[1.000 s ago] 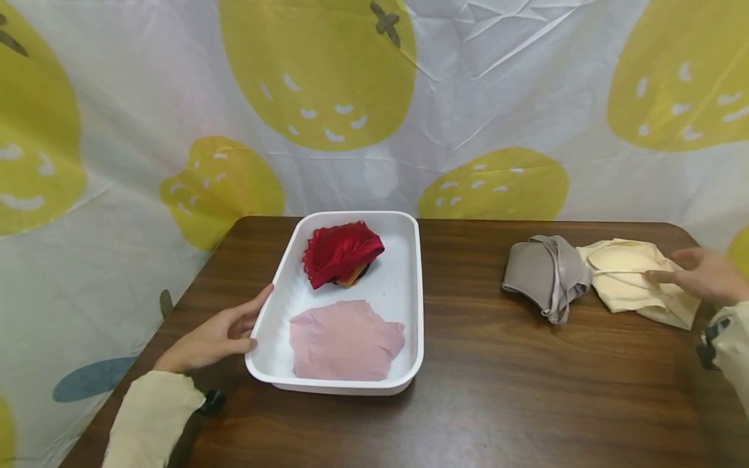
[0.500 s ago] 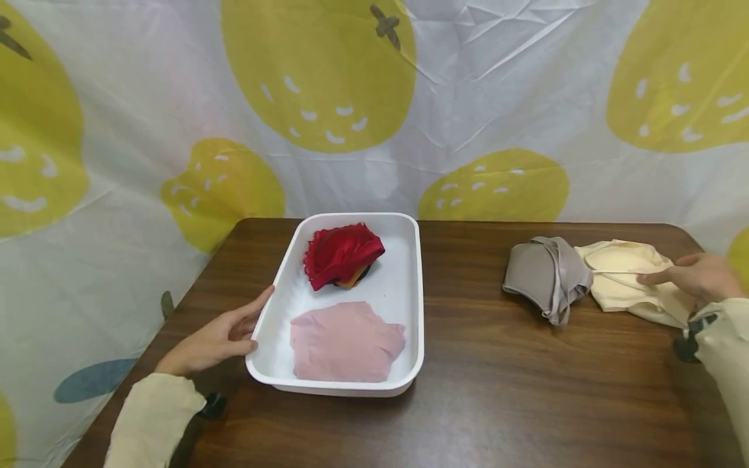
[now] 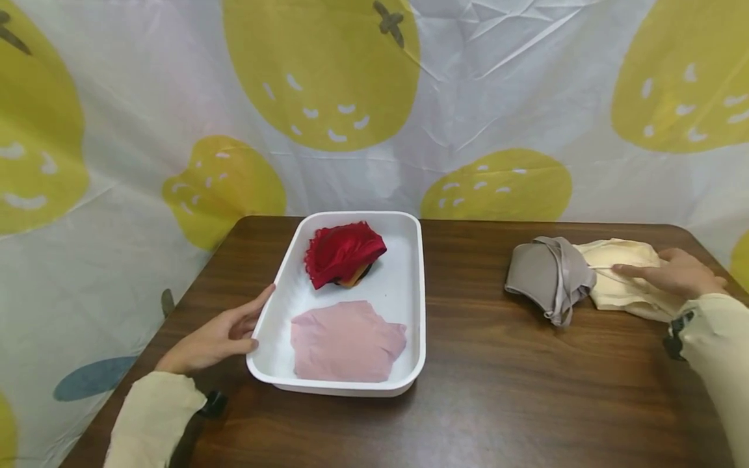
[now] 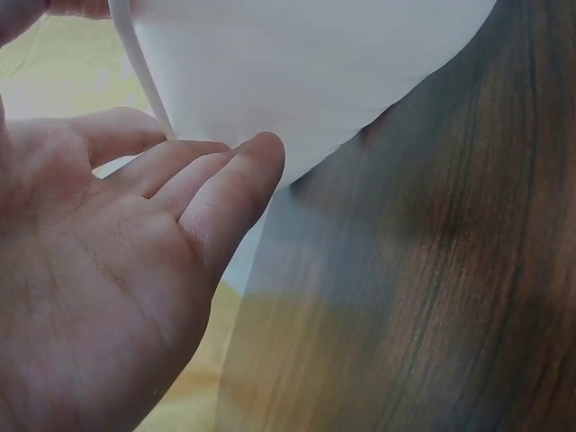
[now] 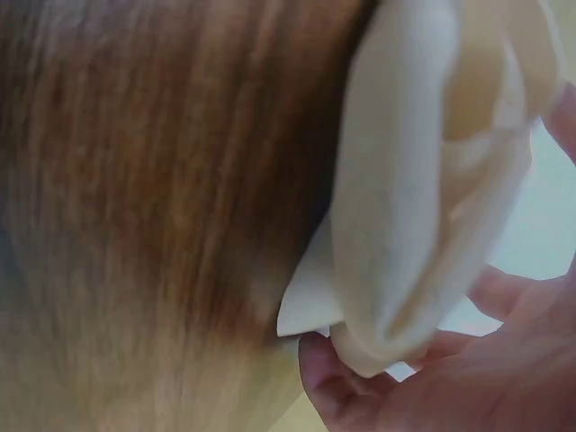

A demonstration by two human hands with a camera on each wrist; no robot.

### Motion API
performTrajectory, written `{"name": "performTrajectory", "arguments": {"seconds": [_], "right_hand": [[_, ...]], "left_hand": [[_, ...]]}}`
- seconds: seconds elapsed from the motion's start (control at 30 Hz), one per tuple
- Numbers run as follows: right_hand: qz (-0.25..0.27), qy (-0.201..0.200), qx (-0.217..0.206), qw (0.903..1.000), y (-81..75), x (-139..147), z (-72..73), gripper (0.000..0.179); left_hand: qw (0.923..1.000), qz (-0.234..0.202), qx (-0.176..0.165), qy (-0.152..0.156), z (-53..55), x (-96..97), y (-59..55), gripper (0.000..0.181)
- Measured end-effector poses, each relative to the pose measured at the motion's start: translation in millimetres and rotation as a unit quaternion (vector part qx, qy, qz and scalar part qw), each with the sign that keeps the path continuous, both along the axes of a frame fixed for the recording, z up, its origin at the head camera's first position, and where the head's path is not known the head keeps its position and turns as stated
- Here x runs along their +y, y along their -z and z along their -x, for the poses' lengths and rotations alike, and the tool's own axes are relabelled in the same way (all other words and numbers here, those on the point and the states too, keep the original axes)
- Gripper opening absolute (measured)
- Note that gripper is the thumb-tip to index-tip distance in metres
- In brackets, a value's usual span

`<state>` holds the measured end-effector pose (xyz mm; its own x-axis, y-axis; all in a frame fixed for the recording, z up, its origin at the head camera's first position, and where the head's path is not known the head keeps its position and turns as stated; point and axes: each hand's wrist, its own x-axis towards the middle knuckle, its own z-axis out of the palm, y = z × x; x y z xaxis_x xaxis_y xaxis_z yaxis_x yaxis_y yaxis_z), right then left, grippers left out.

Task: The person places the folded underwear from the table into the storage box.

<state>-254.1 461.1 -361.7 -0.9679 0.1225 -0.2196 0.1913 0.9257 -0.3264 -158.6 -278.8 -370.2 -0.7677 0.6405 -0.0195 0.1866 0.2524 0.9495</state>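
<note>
My left hand [image 3: 213,335] rests against the left side of a white plastic tray [image 3: 422,292]. Its thumb and index fingertip are at the rim; in the left wrist view the other fingers lie nearly straight against the outer wall [image 4: 270,72]. At the table's right end, my right hand [image 3: 681,273] holds the right end of a cream bra [image 3: 620,296]. The right wrist view shows fingers [image 5: 324,369] curled round the edge of the cream fabric [image 5: 391,198], thumb on its other side. A grey bra [image 3: 535,270] with straps overlaps the cream bra's left end.
Inside the tray, a crumpled red lace-edged garment [image 3: 345,253] lies over something orange and black at the back. A folded pink garment [image 3: 348,341] is at the front. The brown wooden table [image 3: 515,390] meets a lemon-print curtain [image 3: 363,175] behind.
My right hand has moved left over the cream bra, and the bra's right end has drawn in slightly. The left hand and the tray stay in place.
</note>
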Motion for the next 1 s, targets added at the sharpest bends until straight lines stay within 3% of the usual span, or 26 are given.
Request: {"name": "performTrajectory", "arguments": {"seconds": [0.13, 0.37, 0.57, 0.8, 1.0], "right_hand": [[0.009, 0.016, 0.007, 0.9998, 2.9, -2.9, 1.1, 0.122], [0.012, 0.066, 0.023, 0.9975, 1.9, -13.6, 0.6, 0.114], [0.011, 0.051, 0.03, 0.9982, 2.4, -17.3, 4.4, 0.109], [0.084, 0.066, 0.047, 0.9931, 6.1, -10.0, -1.6, 0.116], [0.166, 0.076, 0.039, 0.9825, 10.1, -1.2, -1.0, 0.126]], "left_hand": [[1.0, 0.003, -0.001, -0.003, -0.2, 1.2, -2.3, 0.09], [1.0, 0.003, -0.001, -0.004, 0.5, 1.3, 1.3, 0.09], [0.9999, 0.003, -0.011, -0.012, -0.3, -1.7, 2.5, 0.09], [1.0, 0.002, -0.005, -0.006, 1.1, -0.1, 1.3, 0.09], [1.0, -0.007, -0.005, -0.004, -1.2, 0.3, -1.3, 0.09]]}}
